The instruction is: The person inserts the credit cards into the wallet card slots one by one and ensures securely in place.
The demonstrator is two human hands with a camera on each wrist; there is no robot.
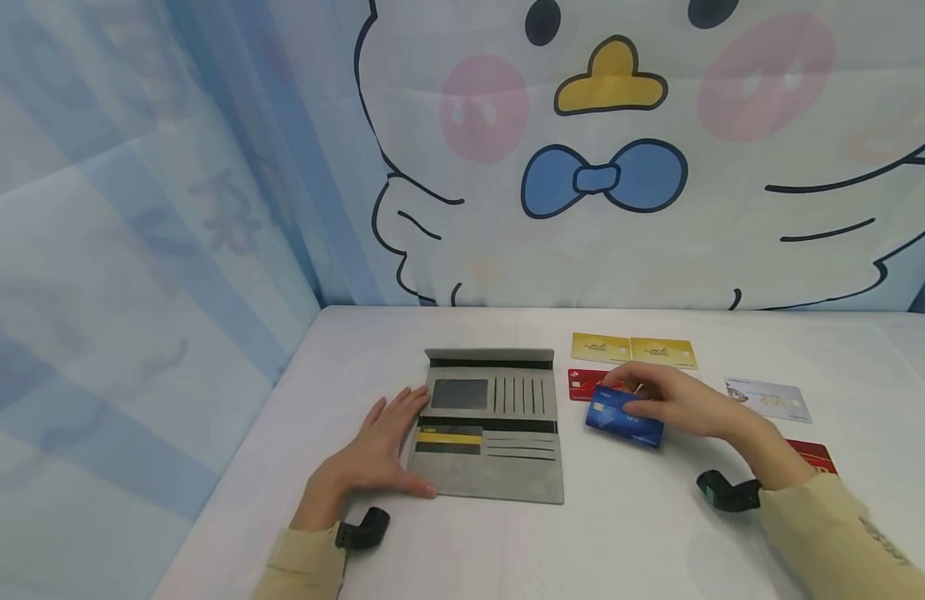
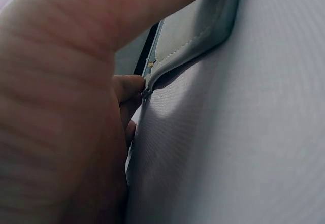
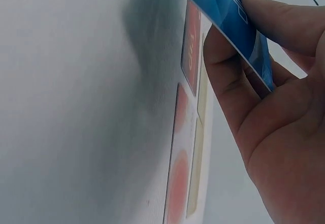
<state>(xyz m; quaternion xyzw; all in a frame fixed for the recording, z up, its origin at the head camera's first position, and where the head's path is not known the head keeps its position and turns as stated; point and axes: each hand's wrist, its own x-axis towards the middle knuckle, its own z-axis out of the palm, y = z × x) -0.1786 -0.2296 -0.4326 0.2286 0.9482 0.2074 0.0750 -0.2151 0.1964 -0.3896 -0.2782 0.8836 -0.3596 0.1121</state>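
A grey wallet [image 1: 522, 483] lies unfolded on the white table, its card slots facing up. One slot on its left side holds a dark card with a yellow stripe [image 1: 449, 438]. My left hand [image 1: 383, 450] rests at the wallet's left edge, fingers extended and thumb by the lower corner; in the left wrist view the fingertips [image 2: 133, 86] touch the edge. Between thumb and fingers, my right hand [image 1: 683, 400] pinches a blue bank card [image 1: 620, 419]. The right wrist view shows this blue card [image 3: 228, 18] tilted and held above the table.
Two gold cards [image 1: 601, 347] lie side by side at the back. A red card [image 1: 584, 385] lies in front of them, partly covered by the blue card and hand. To the right are a silvery white card [image 1: 768, 398] and another red card [image 1: 813, 456], half behind my forearm.
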